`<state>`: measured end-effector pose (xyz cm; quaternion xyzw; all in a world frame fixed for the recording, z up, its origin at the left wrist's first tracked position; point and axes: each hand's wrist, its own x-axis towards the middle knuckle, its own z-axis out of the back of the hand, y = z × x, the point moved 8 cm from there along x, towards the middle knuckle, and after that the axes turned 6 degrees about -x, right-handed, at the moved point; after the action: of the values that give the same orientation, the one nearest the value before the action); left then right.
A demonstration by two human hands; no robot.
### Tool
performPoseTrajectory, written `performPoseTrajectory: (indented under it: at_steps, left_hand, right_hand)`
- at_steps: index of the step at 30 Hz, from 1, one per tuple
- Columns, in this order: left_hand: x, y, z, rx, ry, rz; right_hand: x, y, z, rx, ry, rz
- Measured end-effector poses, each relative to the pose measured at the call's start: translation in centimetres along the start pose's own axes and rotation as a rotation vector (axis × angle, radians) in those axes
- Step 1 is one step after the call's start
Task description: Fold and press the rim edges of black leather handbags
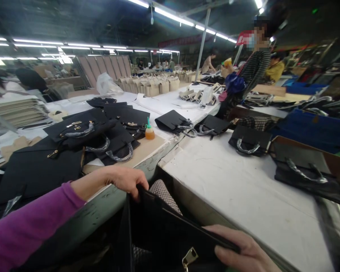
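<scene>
A black handbag [164,234] with a brass clasp [189,257] sits low in front of me, below the table edge. My left hand [124,180], in a purple sleeve, curls its fingers over the bag's upper left rim. My right hand [245,251] grips the bag's front flap at the bottom right, fingers folded over its edge. A checked fabric [164,192] shows behind the bag's opening.
A white table [238,189] runs ahead on the right with black handbags [249,141] on it. On the left lies a pile of black handbags [96,136] and an orange glue bottle [149,132]. A person in a striped top [255,68] stands at the far right.
</scene>
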<state>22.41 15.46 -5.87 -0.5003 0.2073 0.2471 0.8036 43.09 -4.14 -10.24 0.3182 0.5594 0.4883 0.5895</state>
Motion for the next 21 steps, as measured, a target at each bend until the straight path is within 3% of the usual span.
performPoseTrajectory:
  at_steps: [3, 7, 12, 17, 21]
  left_hand:
    - [1.9, -1.3, -0.5, 0.056, -0.057, -0.087]
    - [3.6, -2.7, -1.4, -0.062, -0.134, -0.269]
    - [4.2, -1.9, -1.2, 0.000, -0.198, -0.162]
    - [4.7, -2.9, -1.3, 0.206, -0.245, -0.135]
    - [5.7, -3.5, -2.1, 0.312, -0.249, -0.152]
  right_hand:
    - [1.6, -1.0, 0.8, 0.076, -0.043, -0.056]
    - [3.3, -1.7, 1.6, 0.020, -0.151, -0.018]
    - [4.0, -2.3, 2.2, 0.000, -0.238, 0.057]
    - [4.0, -3.2, 2.7, -0.007, -0.321, 0.028]
    - [3.9, -3.4, 2.6, 0.028, -0.277, 0.022]
